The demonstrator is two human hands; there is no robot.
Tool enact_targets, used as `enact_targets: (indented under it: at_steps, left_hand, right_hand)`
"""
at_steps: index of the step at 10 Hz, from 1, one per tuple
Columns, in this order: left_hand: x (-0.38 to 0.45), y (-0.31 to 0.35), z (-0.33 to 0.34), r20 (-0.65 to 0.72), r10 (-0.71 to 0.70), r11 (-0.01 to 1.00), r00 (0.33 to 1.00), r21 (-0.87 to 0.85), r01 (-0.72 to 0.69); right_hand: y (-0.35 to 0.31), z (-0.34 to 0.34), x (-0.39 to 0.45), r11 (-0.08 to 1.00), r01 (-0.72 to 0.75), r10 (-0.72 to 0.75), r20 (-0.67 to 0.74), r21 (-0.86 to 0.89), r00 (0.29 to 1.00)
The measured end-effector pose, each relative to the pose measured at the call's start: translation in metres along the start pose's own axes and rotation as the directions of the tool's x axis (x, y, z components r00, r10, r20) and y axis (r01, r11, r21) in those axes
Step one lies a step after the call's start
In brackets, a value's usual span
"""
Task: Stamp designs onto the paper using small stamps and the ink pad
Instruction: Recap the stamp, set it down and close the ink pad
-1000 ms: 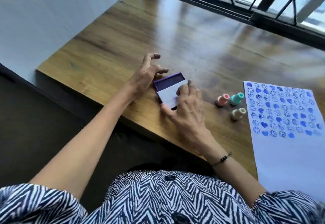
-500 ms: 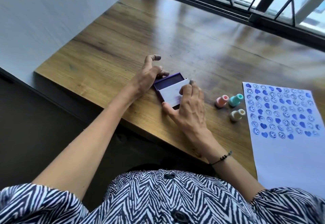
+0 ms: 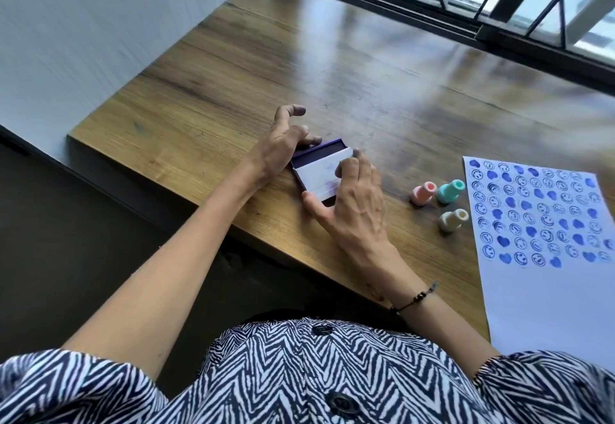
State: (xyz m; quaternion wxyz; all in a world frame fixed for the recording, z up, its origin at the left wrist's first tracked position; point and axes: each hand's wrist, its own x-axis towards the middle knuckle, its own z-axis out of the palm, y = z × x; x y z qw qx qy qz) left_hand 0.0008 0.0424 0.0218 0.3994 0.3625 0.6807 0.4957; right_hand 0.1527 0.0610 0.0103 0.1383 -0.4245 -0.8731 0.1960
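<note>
A purple ink pad (image 3: 317, 152) lies on the wooden table (image 3: 233, 97), with its white lid (image 3: 316, 175) lying over most of the pad. My left hand (image 3: 283, 144) steadies the pad's left side with its fingers. My right hand (image 3: 352, 204) presses on the lid, thumb at its near edge and fingertips on top. To the right stand three small stamps: a pink stamp (image 3: 422, 192), a teal stamp (image 3: 449, 190) and a cream stamp (image 3: 452, 218). The white paper (image 3: 549, 290) at the right edge carries several rows of blue smileys and hearts.
A grey wall (image 3: 100, 24) runs along the table's left side. A black-framed window (image 3: 466, 7) lines the far edge. The table's near edge runs diagonally under my forearms, with dark floor (image 3: 83, 240) below.
The white lid has slid further over the pad under my right hand, leaving a narrower strip of purple showing. My left hand has stayed at the pad's left side.
</note>
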Motion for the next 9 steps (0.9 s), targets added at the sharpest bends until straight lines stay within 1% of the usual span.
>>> enact_targets:
  at_steps: [2,5,7,8,9]
  left_hand:
    - [0.001,-0.004,-0.001,0.007,-0.009,1.000,1.000,0.001,0.009]
    - [0.002,-0.005,-0.001,0.018,-0.004,1.000,1.000,0.024,0.004]
    - [0.007,-0.005,0.000,-0.006,-0.019,0.997,1.000,0.077,0.019]
    - [0.010,0.001,-0.002,0.008,-0.017,0.995,1.000,0.103,0.016]
    - [0.009,0.004,0.000,0.012,-0.022,0.997,1.000,0.071,0.021]
  right_hand:
    - [0.000,0.002,0.005,0.993,0.018,-0.014,0.041,-0.113,0.999]
    - [-0.009,0.002,0.023,0.988,0.033,-0.018,0.098,-0.152,0.995]
    - [-0.014,0.001,0.029,0.995,0.015,-0.004,0.108,-0.100,0.994]
    - [-0.014,0.000,0.031,0.994,0.022,-0.010,0.114,-0.104,0.993]
    - [-0.013,-0.007,0.032,0.997,0.030,-0.020,0.153,-0.067,0.988]
